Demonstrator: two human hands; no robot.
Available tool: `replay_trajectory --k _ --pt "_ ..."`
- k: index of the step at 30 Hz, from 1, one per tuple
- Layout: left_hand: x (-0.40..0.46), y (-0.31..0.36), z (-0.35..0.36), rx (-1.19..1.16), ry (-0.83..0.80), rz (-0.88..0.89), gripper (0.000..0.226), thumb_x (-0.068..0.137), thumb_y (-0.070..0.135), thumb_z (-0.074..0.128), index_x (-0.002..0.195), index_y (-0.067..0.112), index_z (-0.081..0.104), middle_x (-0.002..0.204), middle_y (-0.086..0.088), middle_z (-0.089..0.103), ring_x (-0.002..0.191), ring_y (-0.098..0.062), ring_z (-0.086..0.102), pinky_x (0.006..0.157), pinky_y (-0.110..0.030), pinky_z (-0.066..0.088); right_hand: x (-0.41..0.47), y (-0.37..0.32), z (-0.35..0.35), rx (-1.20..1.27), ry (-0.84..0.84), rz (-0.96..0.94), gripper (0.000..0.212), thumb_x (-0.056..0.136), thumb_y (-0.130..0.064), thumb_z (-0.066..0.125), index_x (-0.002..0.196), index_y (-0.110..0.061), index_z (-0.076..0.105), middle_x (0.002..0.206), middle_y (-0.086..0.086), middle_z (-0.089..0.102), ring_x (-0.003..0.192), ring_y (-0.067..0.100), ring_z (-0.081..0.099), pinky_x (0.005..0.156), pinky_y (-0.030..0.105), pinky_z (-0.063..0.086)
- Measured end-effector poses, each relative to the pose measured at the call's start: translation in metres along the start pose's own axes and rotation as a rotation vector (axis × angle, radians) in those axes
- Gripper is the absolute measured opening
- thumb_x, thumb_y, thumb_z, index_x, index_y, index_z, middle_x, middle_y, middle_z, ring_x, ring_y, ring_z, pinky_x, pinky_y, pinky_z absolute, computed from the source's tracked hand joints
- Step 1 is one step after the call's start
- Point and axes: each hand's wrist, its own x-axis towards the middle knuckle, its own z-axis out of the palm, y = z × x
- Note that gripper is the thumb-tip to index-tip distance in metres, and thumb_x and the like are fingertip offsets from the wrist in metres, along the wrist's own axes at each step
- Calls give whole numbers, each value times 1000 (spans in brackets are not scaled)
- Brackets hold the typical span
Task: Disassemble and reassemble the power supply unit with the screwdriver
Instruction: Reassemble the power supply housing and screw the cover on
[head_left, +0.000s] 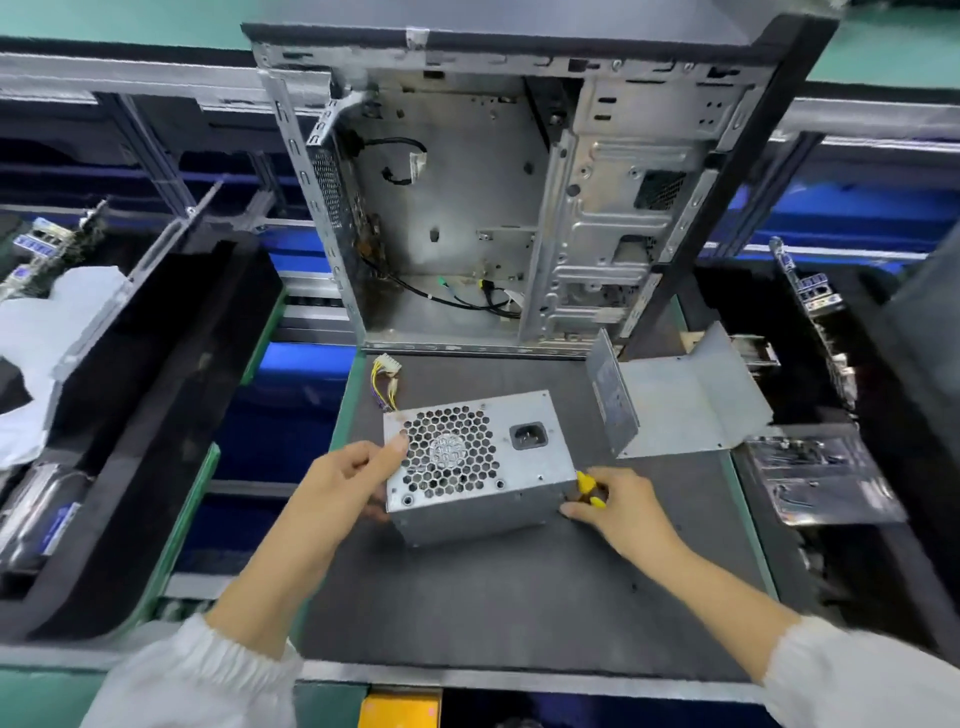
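Hold the power supply unit (475, 465), which stands on the dark mat (519, 597) in front of the open computer case (493, 208) with its fan grille up, firmly against the mat before driving the screwdriver (589, 488), and keep the tool square to the right side panel. The left hand (345, 483) grips the left edge, thumb on the grille and fingers curled round the side. The right hand (618, 506) is closed round the yellow-handled screwdriver at the lower right corner; its tip is hidden, so engagement with a screw probably cannot be confirmed.
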Motion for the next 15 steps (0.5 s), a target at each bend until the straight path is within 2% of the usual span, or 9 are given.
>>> replay_trajectory --k 1,3,5,7,10,12,14,15 --pt "-4 -2 3 -18 -5 6 35 71 57 65 52 28 60 50 11 52 50 -5 50 54 -14 45 0 3 3 0 11 -6 19 73 -15 80 69 -8 64 64 3 58 58 11 47 52 13 34" --pt "-10 -6 4 -43 19 37 32 71 55 67 57 27 62 54 12 52 56 -6 52 65 -19 49 0 9 6 -23 13 -40 23 74 -18 80 74 -2 63 69 9 60 62 19 50 57 22 37" --pt "-14 -10 5 -70 52 65 33 72 53 68 63 22 60 67 4 59 67 -11 55 77 -28 48 -4 13 8 -74 12 -75 26 77 -21 77 73 -2 59 71 7 57 68 22 53 60 27 37" --pt "-18 -10 9 -103 61 86 40 78 50 68 66 14 55 76 -8 56 76 -19 51 82 -33 40 -9 18 8 -65 30 -96 28 80 -22 75 68 -7 54 65 -1 52 64 17 52 57 27 35" --pt "-17 -9 18 -140 94 111 51 86 42 70 74 -4 52 78 -11 49 78 -23 43 78 -38 31 -15 14 1 261 83 -66 26 86 -24 68 69 -12 53 51 -9 54 42 11 47 47 21 35" --pt "-11 -6 22 -132 137 87 43 93 33 62 84 -8 58 81 -11 57 78 -21 49 73 -36 36 -10 -1 -4 518 139 -60 24 93 -25 59 81 -6 54 66 -8 68 36 14 45 41 20 35" --pt "-1 4 23 -137 186 36 28 96 26 58 86 0 61 76 -4 64 70 -14 56 64 -30 39 0 -23 -3 695 141 -41 23 98 -26 50 90 -5 50 85 -6 72 37 14 47 38 20 36" --pt "6 13 22 -145 209 3 22 96 24 58 85 5 62 72 0 66 65 -12 57 61 -29 39 4 -35 0 738 126 -22 22 99 -27 48 91 -7 48 86 -5 71 38 14 48 38 22 37"
